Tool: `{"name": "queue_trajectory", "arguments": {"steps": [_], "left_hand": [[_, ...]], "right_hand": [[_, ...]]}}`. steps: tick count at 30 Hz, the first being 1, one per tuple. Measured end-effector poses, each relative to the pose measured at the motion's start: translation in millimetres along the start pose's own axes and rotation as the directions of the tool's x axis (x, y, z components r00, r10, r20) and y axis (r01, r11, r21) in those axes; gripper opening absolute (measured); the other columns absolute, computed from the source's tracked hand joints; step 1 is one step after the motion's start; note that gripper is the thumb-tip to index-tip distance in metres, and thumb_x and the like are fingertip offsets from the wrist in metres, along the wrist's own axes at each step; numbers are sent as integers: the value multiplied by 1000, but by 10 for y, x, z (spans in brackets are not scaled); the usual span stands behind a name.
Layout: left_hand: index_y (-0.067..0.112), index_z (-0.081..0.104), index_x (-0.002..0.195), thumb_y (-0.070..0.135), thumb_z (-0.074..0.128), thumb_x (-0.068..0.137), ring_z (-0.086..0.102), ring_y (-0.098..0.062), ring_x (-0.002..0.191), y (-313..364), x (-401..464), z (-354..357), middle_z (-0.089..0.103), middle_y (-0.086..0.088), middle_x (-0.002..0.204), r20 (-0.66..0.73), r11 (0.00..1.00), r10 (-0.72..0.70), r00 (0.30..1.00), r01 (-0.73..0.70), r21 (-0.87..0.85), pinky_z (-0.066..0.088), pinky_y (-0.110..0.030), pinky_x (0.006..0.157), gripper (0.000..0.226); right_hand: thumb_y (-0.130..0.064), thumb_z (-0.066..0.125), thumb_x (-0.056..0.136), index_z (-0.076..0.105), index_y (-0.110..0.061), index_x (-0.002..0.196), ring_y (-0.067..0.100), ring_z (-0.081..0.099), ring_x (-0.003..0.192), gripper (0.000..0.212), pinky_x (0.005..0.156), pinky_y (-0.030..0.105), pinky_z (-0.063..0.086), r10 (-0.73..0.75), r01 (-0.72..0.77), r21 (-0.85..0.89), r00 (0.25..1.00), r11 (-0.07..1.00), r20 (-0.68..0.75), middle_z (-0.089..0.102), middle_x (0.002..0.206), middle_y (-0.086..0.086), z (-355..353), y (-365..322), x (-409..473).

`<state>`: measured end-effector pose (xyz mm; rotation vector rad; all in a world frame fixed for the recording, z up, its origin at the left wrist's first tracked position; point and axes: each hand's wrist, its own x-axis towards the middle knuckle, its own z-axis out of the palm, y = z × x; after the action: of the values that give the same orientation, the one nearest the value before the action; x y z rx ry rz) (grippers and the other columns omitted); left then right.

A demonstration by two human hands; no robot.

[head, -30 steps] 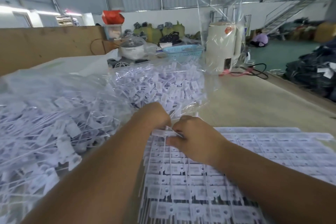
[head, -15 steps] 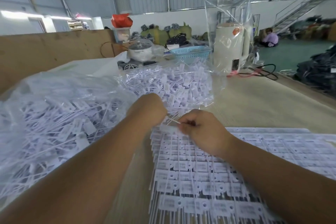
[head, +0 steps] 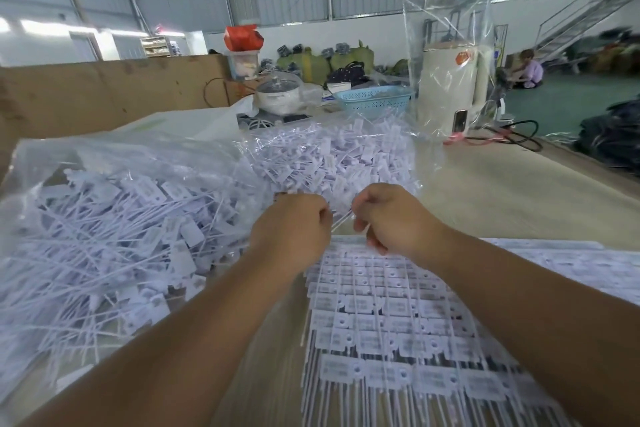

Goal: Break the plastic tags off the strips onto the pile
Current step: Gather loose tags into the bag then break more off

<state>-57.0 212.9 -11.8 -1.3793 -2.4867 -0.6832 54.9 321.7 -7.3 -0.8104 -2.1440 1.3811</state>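
Note:
Strips of joined white plastic tags point(head: 388, 329) lie stacked on the table in front of me. A big pile of loose tags point(head: 114, 236) spreads over clear plastic sheeting on the left, with a second heap point(head: 332, 156) behind my hands. My left hand point(head: 294, 229) and my right hand point(head: 391, 218) are both curled just above the far end of the strips, close together. A thin white tag stem point(head: 341, 221) runs between them, pinched at each end. The tag's head is hidden inside my fingers.
More tag strips point(head: 568, 263) lie to the right. At the table's far end stand a white appliance in a clear bag point(head: 450, 87), a blue basket point(head: 375, 99), a lidded pot point(head: 278, 95) and black cables point(head: 512, 137). A cardboard wall point(head: 104, 90) borders the left. A person point(head: 528, 68) sits on the floor far right.
Both hands have lifted off the strips and drawn slightly apart, with a single tag now stretched between them instead of pressed at the strip's end.

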Motion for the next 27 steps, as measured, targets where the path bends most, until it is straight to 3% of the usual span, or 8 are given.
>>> {"name": "queue_trajectory", "arguments": {"steps": [6, 10, 15, 20, 22, 25, 27], "left_hand": [[23, 70, 92, 31, 51, 98, 60, -18, 62, -11, 117, 59, 62, 2, 67, 85, 976, 90, 992, -70, -208, 50, -34, 61, 22], [23, 69, 97, 33, 49, 100, 50, -14, 53, -6, 130, 103, 60, 2, 64, 157, 937, 153, 976, -93, -336, 43, -32, 57, 22], [32, 55, 78, 30, 45, 98, 49, -5, 50, 95, -4, -36, 56, 8, 63, 231, 943, 222, 947, -148, -298, 39, -27, 54, 23], [24, 56, 96, 18, 47, 93, 57, -10, 62, 140, -319, -238, 61, 5, 85, 234, 946, 236, 943, -168, -277, 46, -31, 57, 11], [24, 56, 100, 22, 50, 92, 59, -11, 74, 126, -466, -321, 58, 5, 91, 261, 960, 253, 931, -208, -189, 51, -35, 67, 10], [33, 53, 117, 34, 54, 90, 55, -1, 74, -69, -711, -496, 57, 13, 96, 241, 967, 235, 942, -202, -154, 49, -31, 68, 27], [37, 53, 121, 40, 55, 90, 53, 3, 71, -284, -880, -624, 57, 17, 95, 205, 980, 175, 963, -152, -126, 44, -26, 65, 32]], "right_hand": [[-19, 59, 95, 57, -5, 86, 12, 29, 37, 16, 34, 17, 22, 257, -258, 325, 965, 910, 44, 58, 62, 9, -38, -95, 124], [-15, 63, 92, 59, -4, 86, 8, 27, 35, 12, 33, 17, 21, 275, -289, 442, 957, 849, 97, 51, 59, 5, -11, -104, 137], [2, 53, 84, 52, -7, 64, 9, 28, 37, 22, 33, 19, 21, 241, -252, 447, 967, 858, 82, 45, 55, 6, 54, -137, 54], [-6, 51, 87, 53, -7, 67, 12, 35, 41, 20, 36, 20, 25, 165, -200, 279, 975, 939, 147, 51, 50, 3, 139, -222, -139], [-5, 50, 92, 50, -7, 65, 12, 37, 41, 26, 36, 19, 25, 135, -182, 241, 971, 953, 198, 52, 47, 2, 202, -268, -229], [-4, 50, 93, 50, -4, 71, 10, 38, 34, 22, 36, 17, 27, 46, -40, -39, 983, 998, 176, 56, 56, 7, 223, -344, -397], [-11, 50, 95, 53, -3, 80, 8, 38, 35, 17, 37, 18, 30, -62, 99, -246, 986, 964, 153, 56, 63, 7, 184, -384, -492]]}}
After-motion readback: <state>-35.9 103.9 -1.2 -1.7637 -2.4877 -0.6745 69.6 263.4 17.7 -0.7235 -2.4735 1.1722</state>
